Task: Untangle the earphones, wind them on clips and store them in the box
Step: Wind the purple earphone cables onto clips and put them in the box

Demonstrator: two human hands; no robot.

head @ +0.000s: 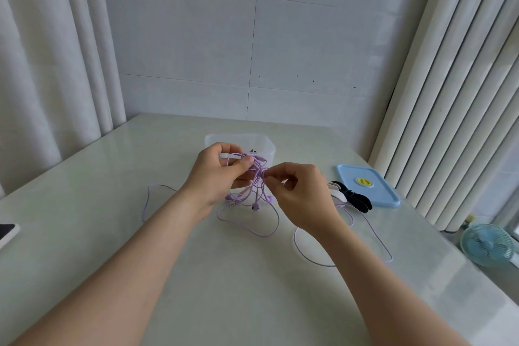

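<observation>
1. The left hand (222, 174) pinched the top of the purple earphones (257, 174) between its thumb and curled fingers (245, 163). The knot hung just below them, above the counter (196, 275).
2. The right hand (300, 196) pinched a single strand at the knot's side, its fingertips close to the left thumb.
3. Loose loops trailed onto the counter below and to either side of both hands.
4. The cord looked light, thin and limp, and likely to cinch tighter if yanked. The best hold seemed to be right beside the knot, easing out one strand, not tugging at the buds or plug.
5. The box (266, 149) stood just behind the left fingers. The clips (352, 195) lay untouched beyond the right hand.
</observation>
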